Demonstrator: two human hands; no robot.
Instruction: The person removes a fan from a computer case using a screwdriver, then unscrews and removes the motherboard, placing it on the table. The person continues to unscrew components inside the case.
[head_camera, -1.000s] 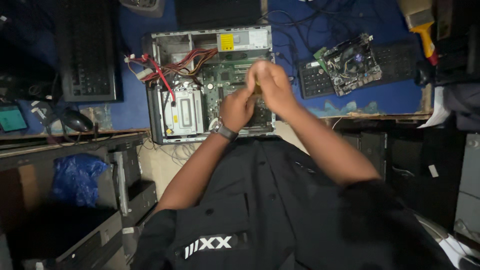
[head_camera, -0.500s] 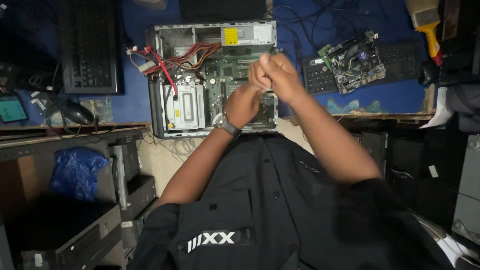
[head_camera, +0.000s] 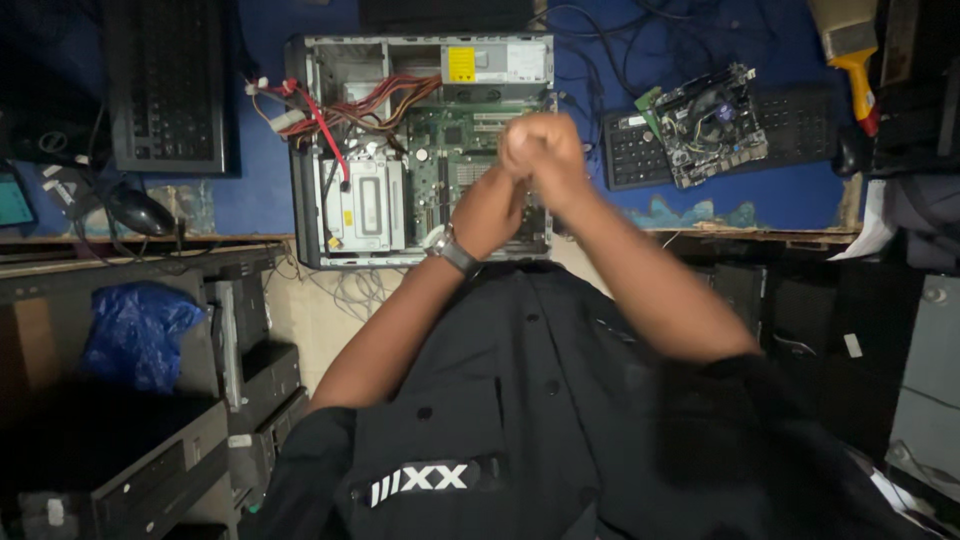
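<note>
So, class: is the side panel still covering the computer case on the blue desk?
No, the computer case lies open, showing its green board and red wires.

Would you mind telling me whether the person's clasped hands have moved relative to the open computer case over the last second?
Yes. The left hand and right hand, pressed together, have lifted from the lower motherboard towards the far side of the open computer case, nearer its power supply.

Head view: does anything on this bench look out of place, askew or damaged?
Yes. A bare circuit board lies tilted on top of a black keyboard. The open computer case has a bundle of red and yellow wires spilling over its left wall. The blue table covering looks torn along the front edge.
</note>
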